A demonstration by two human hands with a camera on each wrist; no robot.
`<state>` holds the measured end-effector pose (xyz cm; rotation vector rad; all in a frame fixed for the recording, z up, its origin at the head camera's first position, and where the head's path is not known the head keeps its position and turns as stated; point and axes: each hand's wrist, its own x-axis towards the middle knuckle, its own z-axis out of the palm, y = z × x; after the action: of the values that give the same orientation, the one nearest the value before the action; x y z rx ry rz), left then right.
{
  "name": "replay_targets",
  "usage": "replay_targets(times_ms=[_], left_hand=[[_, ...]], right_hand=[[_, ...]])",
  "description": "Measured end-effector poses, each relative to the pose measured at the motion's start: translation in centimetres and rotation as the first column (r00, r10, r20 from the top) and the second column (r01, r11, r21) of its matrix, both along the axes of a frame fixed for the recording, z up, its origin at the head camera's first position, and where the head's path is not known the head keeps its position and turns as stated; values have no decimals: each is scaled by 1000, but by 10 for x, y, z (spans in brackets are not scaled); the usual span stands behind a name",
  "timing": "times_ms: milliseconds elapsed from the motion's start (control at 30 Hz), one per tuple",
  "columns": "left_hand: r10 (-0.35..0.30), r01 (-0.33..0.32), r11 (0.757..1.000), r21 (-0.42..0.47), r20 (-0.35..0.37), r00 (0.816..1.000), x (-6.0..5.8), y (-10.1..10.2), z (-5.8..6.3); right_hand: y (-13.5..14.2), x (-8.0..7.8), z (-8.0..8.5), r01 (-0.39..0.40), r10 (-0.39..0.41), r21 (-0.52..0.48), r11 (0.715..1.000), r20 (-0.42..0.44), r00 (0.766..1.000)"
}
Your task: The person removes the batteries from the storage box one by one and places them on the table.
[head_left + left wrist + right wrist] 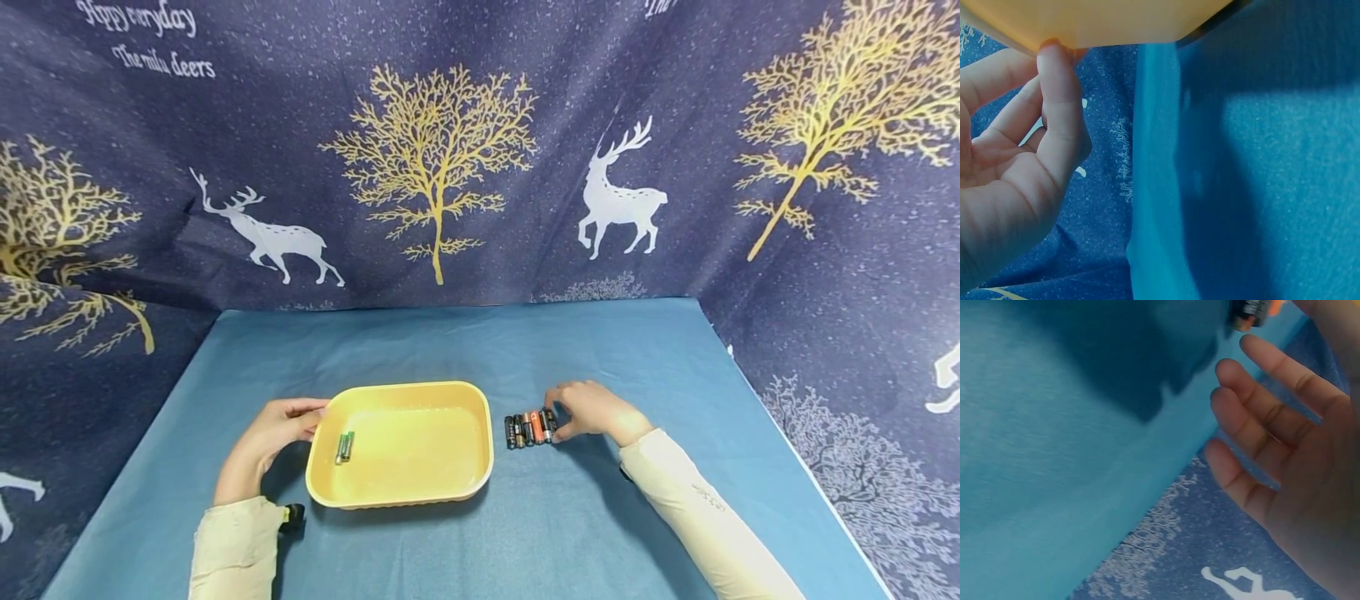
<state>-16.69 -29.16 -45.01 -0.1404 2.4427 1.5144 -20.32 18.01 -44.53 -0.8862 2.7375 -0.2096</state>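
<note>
A yellow plastic basin [420,498] stands on the blue cloth, with two small green batteries [345,447] lying side by side at its left. My left hand [279,433] pinches the basin's left rim between thumb and fingers; the left wrist view shows the thumb against the basin wall. To the right of the basin, several batteries [528,428], black and orange, lie in a tight row. At the right end of that row is my right hand [592,410], thumb and index finger around the last battery. In the right wrist view, its fingers [1272,415] are loosely extended near a black battery's end.
The blue cloth [525,533] covers the table around the basin. Behind and at both sides hangs a dark blue curtain [480,250] with printed trees and deer. A small black device [293,518] sits at my left wrist.
</note>
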Motion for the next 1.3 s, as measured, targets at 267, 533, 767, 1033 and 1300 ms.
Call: replay_targets(times_ms=[267,533,767,1033,1300], left_hand=[[1,-1,1000,-2,-2,1000,0,-1,-1],[-13,13,1000,15,-4,1000,1,0,1],[2,-2,1000,7,1,1000,1,1,1],[-2,2,1000,7,-13,1000,2,3,3],[-7,7,1000,15,-13,1000,1,1,1]], right_hand=[[-16,-7,17,-51,48,-46,998,-53,997],[-52,-14,42,-95,90,-61,994,-72,993],[-87,-19,60,-132,126,-59,989,-92,988],[-115,-19,78,-199,189,-56,978,-150,971],[-141,-18,89,-264,251,-41,964,-201,947]])
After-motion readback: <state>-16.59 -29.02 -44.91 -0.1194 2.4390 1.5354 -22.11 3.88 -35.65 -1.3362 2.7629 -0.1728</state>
